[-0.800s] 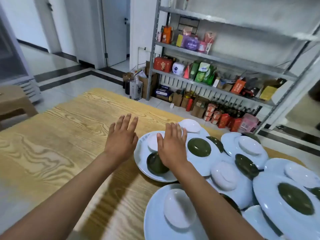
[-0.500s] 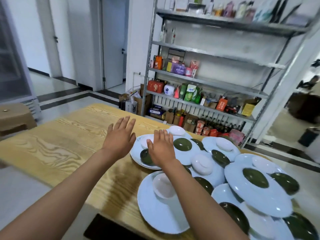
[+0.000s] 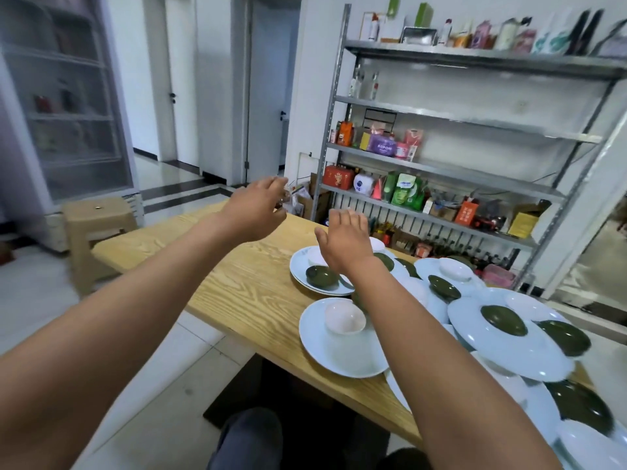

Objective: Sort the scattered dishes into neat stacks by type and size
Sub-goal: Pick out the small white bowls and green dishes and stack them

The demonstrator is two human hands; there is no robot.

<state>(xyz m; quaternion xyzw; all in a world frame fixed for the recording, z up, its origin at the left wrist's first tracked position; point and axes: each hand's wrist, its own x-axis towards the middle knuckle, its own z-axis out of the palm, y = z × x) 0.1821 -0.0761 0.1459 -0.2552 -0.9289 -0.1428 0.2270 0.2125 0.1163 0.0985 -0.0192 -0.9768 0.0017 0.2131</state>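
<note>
Scattered dishes cover the right part of the wooden table (image 3: 244, 283): large white plates, small white bowls and dark green saucers. A white plate (image 3: 339, 354) near the front edge carries a small white bowl (image 3: 344, 317). Behind it another white plate (image 3: 305, 276) holds a dark green saucer (image 3: 320, 275). A bigger plate (image 3: 515, 347) on the right bears a green saucer (image 3: 504, 320). My right hand (image 3: 344, 240) hovers above the far plate, fingers relaxed, holding nothing. My left hand (image 3: 256, 208) is raised over the table's far edge, fingers loosely curled and empty.
A metal shelf rack (image 3: 441, 164) full of packets and bottles stands behind the table. A beige plastic stool (image 3: 96, 225) sits left of the table, near a glass-door cabinet (image 3: 64, 96). My knee (image 3: 247, 439) shows below the table's front edge.
The view has pulled back and tilted up. Both hands have lifted off the table and plates; the left hand's fingers have curled loosely, the right stays flat over the far plate.
</note>
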